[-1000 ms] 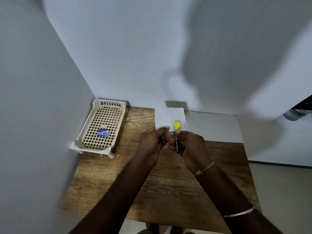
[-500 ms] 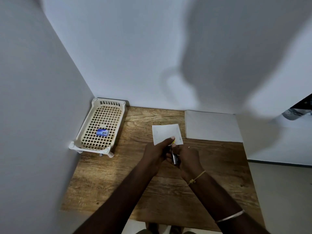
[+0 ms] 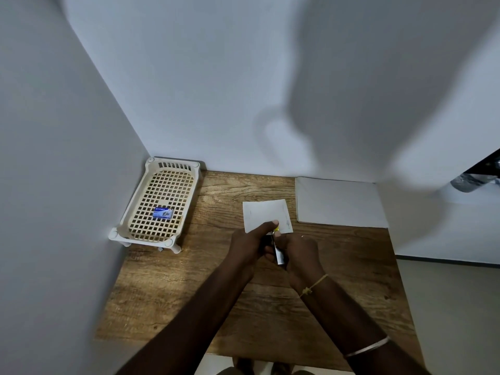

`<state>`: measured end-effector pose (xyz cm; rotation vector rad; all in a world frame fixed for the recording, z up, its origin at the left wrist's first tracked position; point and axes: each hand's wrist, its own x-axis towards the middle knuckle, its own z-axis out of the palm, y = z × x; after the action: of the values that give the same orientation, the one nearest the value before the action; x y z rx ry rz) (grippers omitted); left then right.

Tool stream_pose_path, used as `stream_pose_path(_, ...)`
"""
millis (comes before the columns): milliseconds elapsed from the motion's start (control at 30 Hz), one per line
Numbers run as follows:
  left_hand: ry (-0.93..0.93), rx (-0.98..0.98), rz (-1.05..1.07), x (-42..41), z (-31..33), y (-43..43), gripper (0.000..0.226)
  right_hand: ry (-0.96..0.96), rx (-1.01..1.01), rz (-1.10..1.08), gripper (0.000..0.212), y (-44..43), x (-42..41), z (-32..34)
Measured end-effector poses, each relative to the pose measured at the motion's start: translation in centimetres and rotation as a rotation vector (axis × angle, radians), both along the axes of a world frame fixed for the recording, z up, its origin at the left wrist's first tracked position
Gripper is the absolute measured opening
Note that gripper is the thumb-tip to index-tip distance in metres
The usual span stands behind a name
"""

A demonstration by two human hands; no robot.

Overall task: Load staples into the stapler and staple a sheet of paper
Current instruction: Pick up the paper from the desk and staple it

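Observation:
A small white sheet of paper (image 3: 265,213) is held over the middle of the wooden table (image 3: 167,288), its near edge inside a stapler (image 3: 279,256) with a yellow tip and metal body. My left hand (image 3: 250,246) pinches the paper's near edge with thumb and fingers, right beside the stapler. My right hand (image 3: 299,253) grips the stapler; most of its body is hidden between my hands. A small blue staple box (image 3: 162,213) lies in the cream plastic basket (image 3: 140,204) at the back left.
A stack of white paper (image 3: 338,203) lies at the back right of the table. White walls close in the left and back sides. The basket stands on short legs in the left corner.
My hands, the paper and the stapler came down and toward me from a raised spot near the back wall. The stapler's yellow tip is now mostly covered by my fingers.

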<state>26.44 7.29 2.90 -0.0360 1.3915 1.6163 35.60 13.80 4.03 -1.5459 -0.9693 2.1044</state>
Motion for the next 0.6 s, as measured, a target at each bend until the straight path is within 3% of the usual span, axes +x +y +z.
stream_pose_path(267, 0.014, -0.025, 0.019, 0.2, -0.6, 0.0, 0.05, -0.03, 0.026, -0.005, 0.032, 0.0, 0.0, -0.6)
stream_pose_path(600, 0.065, -0.084, 0.069, 1.3, -1.1, 0.0, 0.037, -0.105, 0.031, -0.017, 0.02, -0.1, 0.1, -0.7)
